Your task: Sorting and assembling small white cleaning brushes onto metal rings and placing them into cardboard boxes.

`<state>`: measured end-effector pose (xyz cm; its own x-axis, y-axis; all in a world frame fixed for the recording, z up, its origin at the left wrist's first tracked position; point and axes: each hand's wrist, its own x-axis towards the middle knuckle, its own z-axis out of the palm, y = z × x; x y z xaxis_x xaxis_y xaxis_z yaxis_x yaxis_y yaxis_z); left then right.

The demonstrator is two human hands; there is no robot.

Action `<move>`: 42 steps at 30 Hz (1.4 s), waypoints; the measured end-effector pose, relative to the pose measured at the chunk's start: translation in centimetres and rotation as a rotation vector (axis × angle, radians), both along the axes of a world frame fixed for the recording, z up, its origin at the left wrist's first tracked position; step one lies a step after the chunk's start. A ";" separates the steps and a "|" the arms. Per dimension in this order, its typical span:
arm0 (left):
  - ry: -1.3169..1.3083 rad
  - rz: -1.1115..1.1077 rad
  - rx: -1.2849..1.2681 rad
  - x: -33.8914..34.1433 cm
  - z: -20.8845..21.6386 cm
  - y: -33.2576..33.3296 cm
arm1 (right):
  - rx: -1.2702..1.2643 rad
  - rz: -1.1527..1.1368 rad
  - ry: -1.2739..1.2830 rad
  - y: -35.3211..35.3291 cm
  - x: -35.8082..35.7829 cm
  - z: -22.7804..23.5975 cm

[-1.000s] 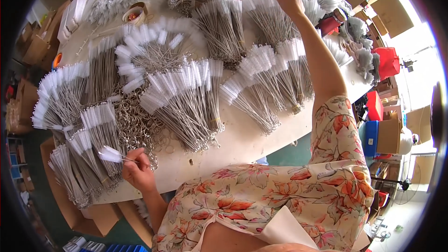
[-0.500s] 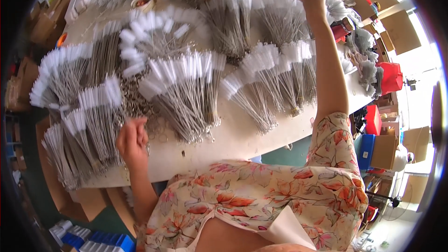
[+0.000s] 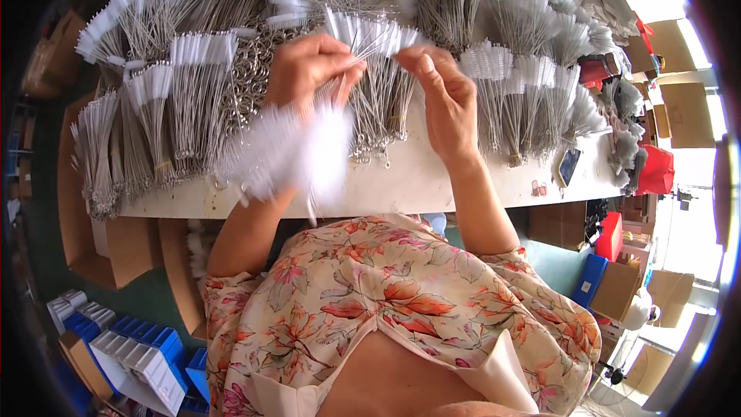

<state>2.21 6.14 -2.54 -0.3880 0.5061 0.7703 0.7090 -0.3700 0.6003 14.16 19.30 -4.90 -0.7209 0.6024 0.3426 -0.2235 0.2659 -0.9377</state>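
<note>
My left hand (image 3: pixel 305 69) is closed on a few thin wire-handled brushes (image 3: pixel 328 147). Their white bristle heads hang toward me over the table's near edge, smeared by motion. Close by on the right is my right hand (image 3: pixel 448 96), fingers bent and thumb near the fingertips. Whether anything lies between those fingertips I cannot make out. Behind both hands stands a bundle of the same brushes (image 3: pixel 378 100), bristles pointing away and looped wire ends toward me. A pile of metal rings (image 3: pixel 251 69) lies left of my left hand.
More brush bundles (image 3: pixel 158 8) cover the white table (image 3: pixel 432 193) left, right and far. A dark flat object (image 3: pixel 569 167) lies near its right edge. Open cardboard boxes (image 3: pixel 116 247) and blue and white bins (image 3: pixel 147 355) stand below on the left.
My right hand has come back from the far right of the table to beside my left hand. My left hand now holds brushes before me. The view has shifted.
</note>
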 end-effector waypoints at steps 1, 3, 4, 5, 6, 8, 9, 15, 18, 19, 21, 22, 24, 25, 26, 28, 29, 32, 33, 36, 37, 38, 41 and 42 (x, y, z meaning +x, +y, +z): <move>-0.080 -0.002 -0.187 0.2 0.0 -0.4 | 0.001 -0.002 -0.004 -0.5 0.2 -1.0; -0.117 -0.185 -0.155 1.6 -4.1 -0.8 | -0.771 0.364 0.095 -2.1 0.4 -2.1; 0.236 -0.041 0.135 2.0 -4.8 -0.7 | -0.931 0.302 0.132 -3.3 0.1 -2.1; 0.216 -0.069 0.114 2.6 -6.4 -0.7 | -0.933 0.300 0.125 -3.5 0.2 -2.4; 0.255 -0.052 0.048 2.9 -6.9 -1.1 | -1.094 0.266 0.185 -3.4 0.1 -3.1; 0.289 -0.034 -0.020 3.8 -7.7 -2.1 | -1.164 0.340 0.223 -2.8 0.7 -3.3; 0.215 -0.053 -0.053 4.5 -8.2 -2.8 | -1.080 0.289 0.110 -2.4 1.3 -1.8; -0.088 -0.258 -0.247 4.7 -12.7 -6.6 | 1.270 0.260 -1.210 -0.7 6.2 1.3; -0.162 -0.267 -0.399 5.0 -12.6 -7.3 | 1.380 0.270 -1.121 -2.0 8.4 -5.2; -0.166 -0.255 -0.396 5.2 -12.4 -7.3 | 1.217 0.256 -0.982 -2.3 8.0 -5.3; -0.309 -0.272 -0.392 5.7 -11.8 -7.7 | 0.572 0.350 -0.909 -3.5 6.8 -5.1; -0.313 -0.269 -0.404 5.7 -12.0 -8.0 | 0.561 0.358 -0.908 -4.5 6.1 -4.8; -0.277 -0.291 -0.301 5.3 -12.2 -8.6 | 0.048 0.567 -0.889 -6.2 4.8 -3.5; -0.278 -0.300 -0.310 5.0 -11.9 -8.8 | 0.036 0.561 -0.887 -6.5 4.5 -3.3; -0.154 -0.271 -0.255 4.5 -11.3 -9.1 | -0.229 0.637 -0.871 -6.7 4.2 -3.1; 0.010 -0.246 -0.198 4.0 -9.7 -9.4 | -0.521 0.735 -0.869 -6.6 4.0 -2.4; 0.009 -0.253 -0.206 3.9 -9.3 -9.4 | -0.532 0.733 -0.865 -6.5 4.3 -2.2; 0.240 -0.189 -0.343 2.6 -9.5 -8.4 | 0.089 0.611 -0.853 -5.0 5.9 -2.5; 0.208 -0.128 -0.411 1.3 -10.5 -8.1 | 0.458 0.439 -0.823 -4.4 6.5 -2.1; 0.256 0.125 -0.689 -2.5 -11.2 -7.7 | 0.937 0.218 -1.008 -3.4 7.3 -2.9; 0.351 0.132 -0.751 -3.3 -11.3 -7.6 | 1.001 0.160 -0.963 -3.6 7.8 -5.0; 0.446 0.141 -0.813 -3.7 -11.2 -7.6 | 1.063 0.103 -0.916 -3.8 8.0 -6.0; 0.422 0.155 -0.687 -3.8 -11.5 -7.5 | 0.733 0.111 -0.681 -4.9 6.3 -5.9; 0.431 0.149 -0.693 -3.5 -10.8 -7.6 | 0.525 0.095 -0.502 -5.4 5.3 -5.5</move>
